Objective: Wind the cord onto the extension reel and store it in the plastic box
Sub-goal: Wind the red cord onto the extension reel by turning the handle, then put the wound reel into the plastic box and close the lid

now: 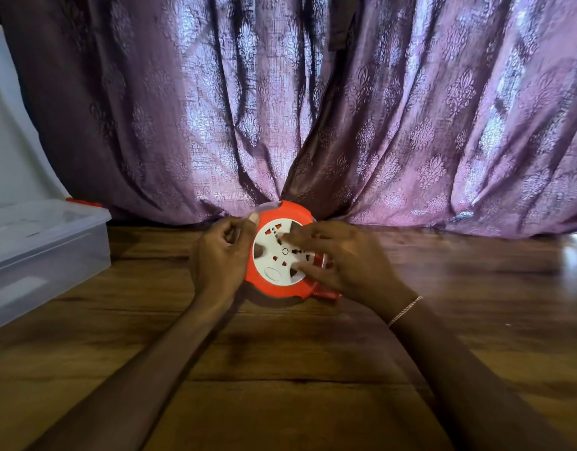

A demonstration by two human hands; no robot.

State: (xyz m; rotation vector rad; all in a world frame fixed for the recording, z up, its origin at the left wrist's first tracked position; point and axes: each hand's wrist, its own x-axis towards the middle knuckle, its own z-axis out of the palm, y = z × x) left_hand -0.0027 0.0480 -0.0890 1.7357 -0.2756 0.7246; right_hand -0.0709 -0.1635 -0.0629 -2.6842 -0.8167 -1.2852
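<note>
Orange reel (274, 286) | both hands' grip blurred | cord unseen

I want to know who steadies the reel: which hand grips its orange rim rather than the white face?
The left hand, thumb on the reel's orange edge; the right hand lies on the white face.

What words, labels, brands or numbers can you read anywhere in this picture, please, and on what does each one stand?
None can be read.
Extension reel: the white face shows only socket holes and a blank oval; no legible text.
Red part under the right hand: faint marks, too blurred to read.
Plastic box: no label visible.
Curtain: a woven pattern only, no writing.
</note>
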